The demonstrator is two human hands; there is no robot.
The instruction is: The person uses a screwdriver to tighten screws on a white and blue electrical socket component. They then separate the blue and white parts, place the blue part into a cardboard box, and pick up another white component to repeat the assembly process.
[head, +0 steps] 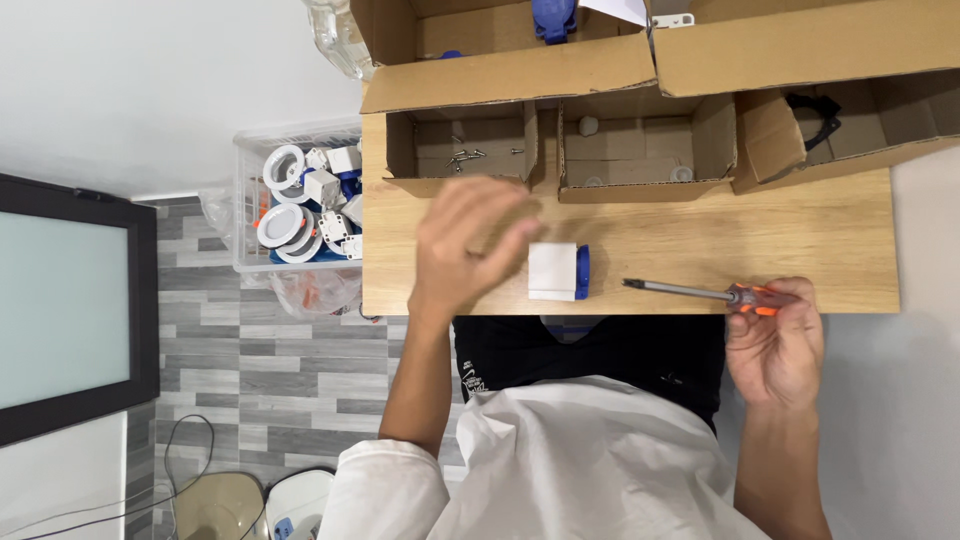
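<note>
One screwdriver (700, 292) sits in the right hand (778, 340), whose grip is closed around its orange handle. The left hand (462, 245) hovers loosely open beside one white-and-blue box (556, 271). Three open cardboard compartments (640, 150) line the wooden counter (740, 240); grey plank floor (270, 360) shows below.

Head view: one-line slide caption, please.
Right hand holds screwdriver; left hand hovers beside white-and-blue box on wooden table.
</note>
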